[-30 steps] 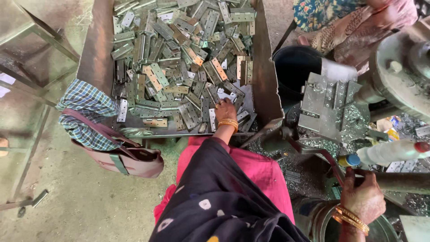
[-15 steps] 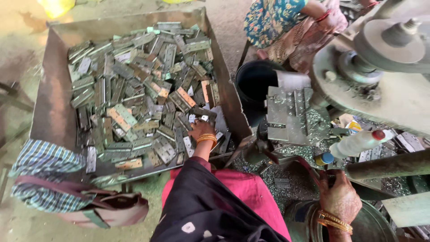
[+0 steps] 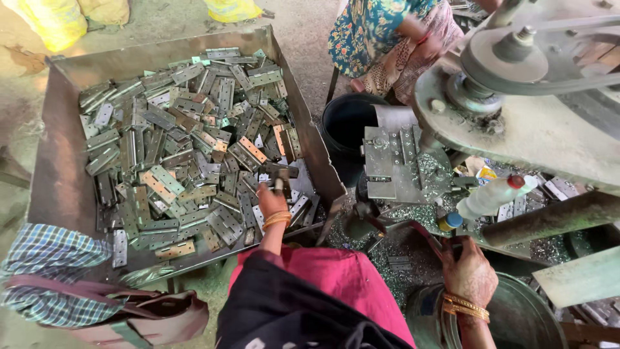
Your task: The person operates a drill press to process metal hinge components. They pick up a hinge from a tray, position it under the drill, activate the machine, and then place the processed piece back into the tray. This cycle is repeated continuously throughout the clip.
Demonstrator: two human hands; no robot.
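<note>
Checked blue cloth (image 3: 48, 258) and a pinkish bag (image 3: 129, 317) lie at the lower left, just beside a big sheet-metal tray (image 3: 55, 161) heaped with flat grey and rusty hinges (image 3: 174, 148). Half a second ago the left hand (image 3: 271, 201) lay low among the pieces by the tray's near edge; now it is lifted a little and closed around one dark hinge (image 3: 279, 176), which stands up out of the pile near the tray's right wall, so a piece looks picked. Right of the tray stands a black bucket (image 3: 345, 123), then a steel jig plate (image 3: 394, 161) strewn with metal shavings under a heavy press wheel (image 3: 510, 58). A plastic bottle with a red cap (image 3: 491, 194) lies beside it. The right hand (image 3: 470, 271), bangled, rests low by a round metal drum (image 3: 516, 317), fingers curled; whether it grips anything I cannot tell. Another person in patterned cloth (image 3: 381, 32) sits beyond the bucket.
</note>
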